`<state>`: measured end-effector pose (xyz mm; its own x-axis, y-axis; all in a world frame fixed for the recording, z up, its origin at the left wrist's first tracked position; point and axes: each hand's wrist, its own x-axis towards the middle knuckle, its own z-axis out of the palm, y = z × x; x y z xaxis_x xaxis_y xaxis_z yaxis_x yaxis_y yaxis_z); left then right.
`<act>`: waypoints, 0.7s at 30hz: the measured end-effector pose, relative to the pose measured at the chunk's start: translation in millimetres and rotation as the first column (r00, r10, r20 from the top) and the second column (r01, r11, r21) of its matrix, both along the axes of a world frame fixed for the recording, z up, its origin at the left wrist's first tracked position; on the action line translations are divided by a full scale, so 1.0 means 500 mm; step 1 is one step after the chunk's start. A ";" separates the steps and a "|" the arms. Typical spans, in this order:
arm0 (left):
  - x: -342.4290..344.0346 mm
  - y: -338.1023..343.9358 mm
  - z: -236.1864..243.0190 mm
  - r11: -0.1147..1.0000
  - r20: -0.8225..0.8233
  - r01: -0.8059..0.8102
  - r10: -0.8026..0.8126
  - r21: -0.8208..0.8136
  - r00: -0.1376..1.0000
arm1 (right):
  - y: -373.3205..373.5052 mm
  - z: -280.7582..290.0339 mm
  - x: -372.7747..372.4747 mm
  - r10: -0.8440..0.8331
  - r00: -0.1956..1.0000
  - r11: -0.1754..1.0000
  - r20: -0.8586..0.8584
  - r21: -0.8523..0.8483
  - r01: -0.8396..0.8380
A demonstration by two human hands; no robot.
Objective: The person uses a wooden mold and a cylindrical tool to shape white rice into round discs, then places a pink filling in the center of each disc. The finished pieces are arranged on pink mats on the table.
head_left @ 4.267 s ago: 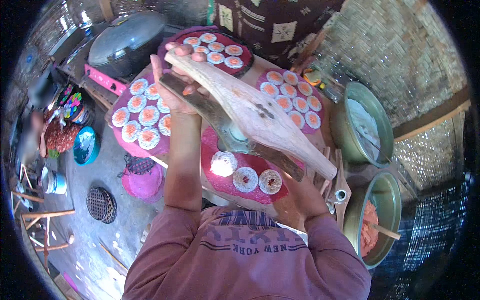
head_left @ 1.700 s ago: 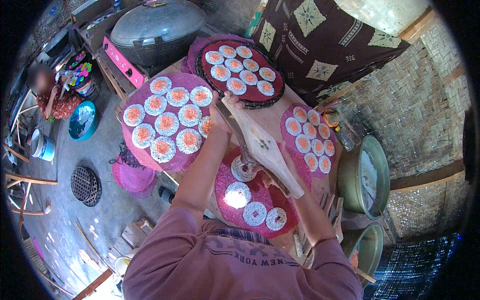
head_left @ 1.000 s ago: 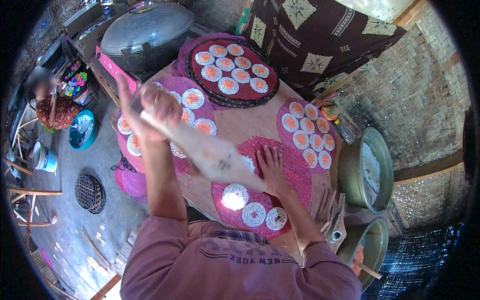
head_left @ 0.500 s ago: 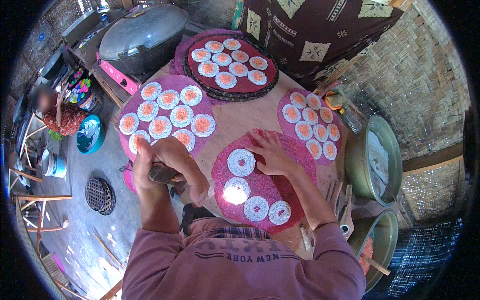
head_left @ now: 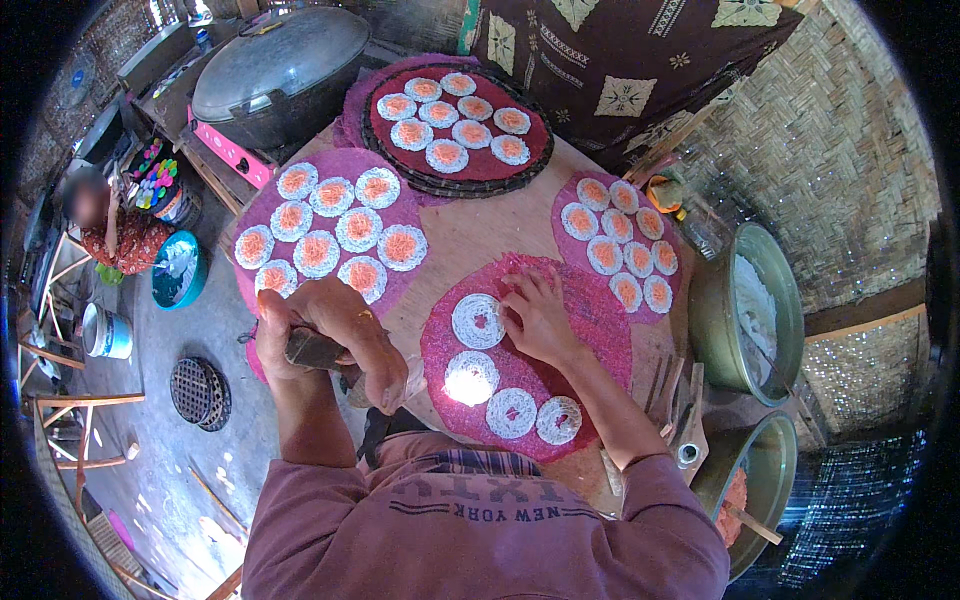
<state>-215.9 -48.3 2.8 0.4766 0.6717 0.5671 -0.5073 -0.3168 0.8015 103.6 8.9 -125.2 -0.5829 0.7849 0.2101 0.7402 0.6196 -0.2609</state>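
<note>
My left hand point(head_left: 280, 335) grips a wooden tool point(head_left: 318, 346), seen end-on and partly hidden by the hand, left of the front pink mat point(head_left: 443, 335). On that mat lie several white lacy discs point(head_left: 510, 415) with small red centres, one in bright sunlight. My right hand point(head_left: 535, 325) rests on the mat with slightly bent fingers apart, its fingertips at the edge of the upper white disc point(head_left: 478, 321). Orange-topped white discs point(head_left: 358, 228) cover the left pink mat, the right one and a red round tray point(head_left: 530, 177) at the back.
A lidded pot point(head_left: 260, 85) stands back left. Two olive basins point(head_left: 795, 320) are at the right, beside wooden tools point(head_left: 685, 420). Down left are a person point(head_left: 120, 240), a turquoise tub point(head_left: 178, 270), a bucket point(head_left: 107, 330) and dark baskets point(head_left: 200, 392). Woven walls and patterned cloth point(head_left: 625, 95) bound the table.
The long wooden tool, earlier held across the mat in both hands, has moved left in my left hand alone. My right hand has let go onto the mat, its fingers now slightly more bent.
</note>
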 end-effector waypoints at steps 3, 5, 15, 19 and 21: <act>-0.009 -0.002 -0.010 1.000 0.052 -0.019 0.019 0.000 0.998 | 0.004 -0.005 -0.003 -0.007 0.997 0.999 -0.080 -0.040 0.004; -0.014 -0.007 -0.012 1.000 0.061 -0.019 0.019 0.007 0.998 | 0.000 -0.006 0.000 -0.065 0.972 0.997 -0.227 -0.045 0.056; -0.021 -0.007 0.002 1.000 0.093 0.004 -0.006 0.020 0.996 | -0.037 -0.016 -0.007 -0.227 0.960 0.974 -0.162 -0.058 0.221; -0.019 -0.005 0.021 0.997 0.081 -0.075 0.073 0.019 0.994 | 0.000 -0.042 -0.015 -0.375 0.901 0.890 -0.217 -0.357 0.284; -0.016 -0.001 0.043 0.995 0.058 -0.089 0.086 0.038 0.995 | 0.011 -0.054 -0.023 -0.337 0.928 0.909 -0.159 -0.310 0.277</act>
